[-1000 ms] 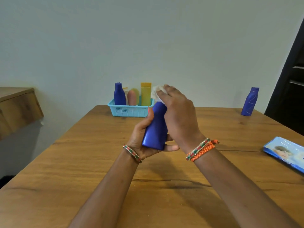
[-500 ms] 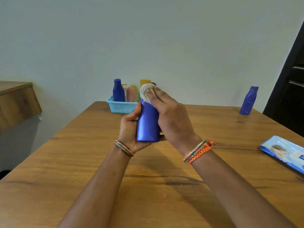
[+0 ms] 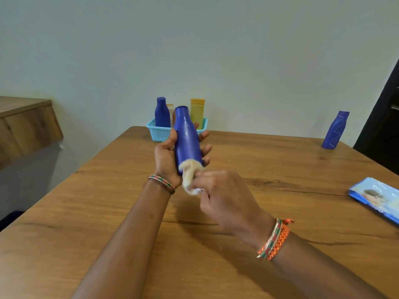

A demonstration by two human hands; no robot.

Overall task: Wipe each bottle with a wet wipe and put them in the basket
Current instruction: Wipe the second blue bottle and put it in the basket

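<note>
My left hand (image 3: 165,156) grips a blue bottle (image 3: 186,139) around its body, cap pointing away toward the wall, held above the table. My right hand (image 3: 222,197) pinches a crumpled white wet wipe (image 3: 190,175) and presses it against the bottle's near bottom end. At the table's far edge stands a light blue basket (image 3: 158,131) holding a blue bottle (image 3: 162,113), a yellow tube (image 3: 197,111) and other items partly hidden behind the held bottle. Another blue bottle (image 3: 335,130) stands alone at the far right of the table.
A blue pack of wet wipes (image 3: 375,199) lies at the table's right edge. The wooden table (image 3: 108,212) stretches below my arms. A wooden shelf (image 3: 26,121) juts from the wall at left. A dark doorway (image 3: 384,126) is at right.
My right hand slid the wipe from the bottle's cap end down to its bottom end. The left hand tilted the bottle so its cap points away.
</note>
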